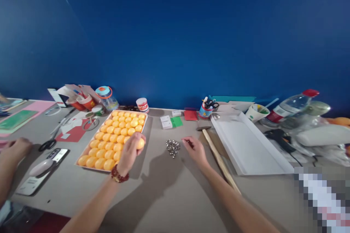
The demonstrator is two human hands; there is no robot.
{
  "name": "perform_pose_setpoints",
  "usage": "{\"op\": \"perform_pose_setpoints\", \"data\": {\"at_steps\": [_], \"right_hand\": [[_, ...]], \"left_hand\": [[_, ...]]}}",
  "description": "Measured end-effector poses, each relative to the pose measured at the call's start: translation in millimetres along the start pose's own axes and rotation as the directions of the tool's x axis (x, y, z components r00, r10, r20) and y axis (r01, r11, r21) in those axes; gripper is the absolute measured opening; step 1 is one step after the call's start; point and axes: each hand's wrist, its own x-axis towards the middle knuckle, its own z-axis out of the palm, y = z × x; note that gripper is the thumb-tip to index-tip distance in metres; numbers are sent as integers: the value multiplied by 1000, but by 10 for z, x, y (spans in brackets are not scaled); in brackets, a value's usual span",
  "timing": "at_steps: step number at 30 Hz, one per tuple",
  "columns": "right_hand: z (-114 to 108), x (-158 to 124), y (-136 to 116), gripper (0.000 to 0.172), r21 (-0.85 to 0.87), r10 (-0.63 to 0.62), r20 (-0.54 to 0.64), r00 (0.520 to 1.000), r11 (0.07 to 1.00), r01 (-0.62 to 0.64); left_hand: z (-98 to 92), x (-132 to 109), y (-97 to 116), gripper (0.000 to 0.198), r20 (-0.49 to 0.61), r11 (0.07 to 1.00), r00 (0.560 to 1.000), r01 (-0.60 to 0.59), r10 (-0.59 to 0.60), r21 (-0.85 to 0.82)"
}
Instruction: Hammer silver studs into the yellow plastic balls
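Note:
My left hand (pixel 130 154), with a beaded bracelet at its wrist, grips an orange ping-pong ball (pixel 140 143) above the right side of a shallow box (pixel 94 169). Rows of similar orange balls (pixel 109 130) fill that box. On the grey table, a small heap of shiny metal pieces (pixel 173 147) lies between my hands; they are too small to name surely. My right hand (pixel 194 149) is just right of the heap, its fingers curled and drawn together. Whatever its fingertips hold, if anything, is hidden.
Right of my right hand lie a wooden-handled hammer (pixel 218 156) and a white tray (pixel 251 145). A bottle (pixel 290 109) and glue gun (pixel 281 140) stand farther right. Scissors (pixel 47 145), phones and another person's hand (pixel 16 150) are at left. A blue wall (pixel 175 36) rises behind.

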Motion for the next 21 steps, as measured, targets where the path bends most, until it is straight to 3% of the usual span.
{"op": "perform_pose_setpoints", "data": {"at_steps": [4, 9, 15, 21], "right_hand": [[-19, -134, -93, 17, -31, -29, 122, 992, 999, 33], [-38, -283, -199, 15, -64, -95, 207, 974, 992, 110], [13, -356, -271, 18, -146, -179, 249, 952, 964, 220], [122, -361, -326, 15, -238, -159, 274, 948, 944, 227]], "left_hand": [[508, -232, -29, 37, 181, 969, 971, 183, -153, -167], [853, -309, -185, 37, 342, 772, 874, 471, -344, -427], [931, -251, -331, 27, 294, 651, 895, 446, -336, -614], [854, -235, -298, 26, 390, 585, 898, 430, -202, -687]]}}
